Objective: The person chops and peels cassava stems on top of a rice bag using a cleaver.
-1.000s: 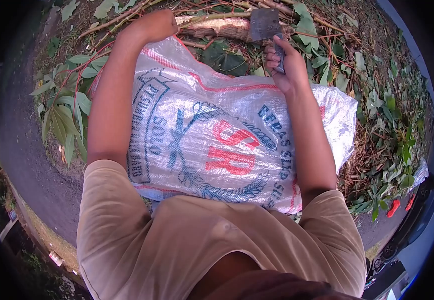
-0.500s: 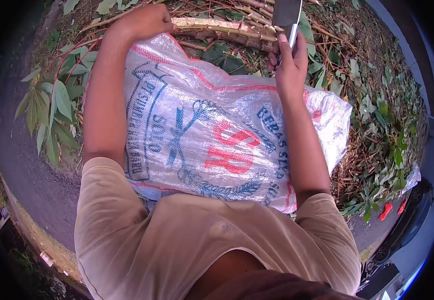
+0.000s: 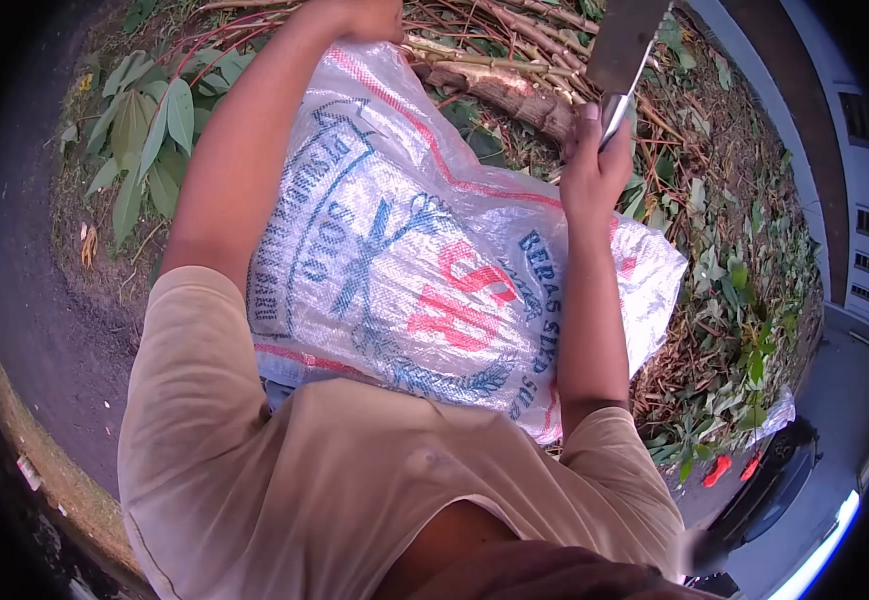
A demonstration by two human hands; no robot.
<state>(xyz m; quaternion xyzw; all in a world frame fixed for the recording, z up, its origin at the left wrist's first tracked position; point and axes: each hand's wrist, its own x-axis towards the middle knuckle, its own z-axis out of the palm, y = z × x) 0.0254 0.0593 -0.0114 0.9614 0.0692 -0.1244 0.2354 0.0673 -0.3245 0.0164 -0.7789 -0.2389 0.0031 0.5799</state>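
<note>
The left hand (image 3: pixel 367 20) has reached farther forward, its grip unclear; the right hand (image 3: pixel 595 175) still clamps the cleaver (image 3: pixel 627 45).

A metal cleaver (image 3: pixel 628 50) tilts near a slender stem (image 3: pixel 485 59) and log (image 3: pixel 530 103).

The far edge of the view cuts off part of the left hand (image 3: pixel 370 20), so its full grip cannot be told, and the end of the cleaver (image 3: pixel 627 50). The right hand (image 3: pixel 597 165) hides some of the cleaver's handle. The shirt (image 3: pixel 395 450) covers part of the woven sack's (image 3: pixel 355 330) near side. Small red objects (image 3: pixel 718 470) at right are unidentifiable.
</note>
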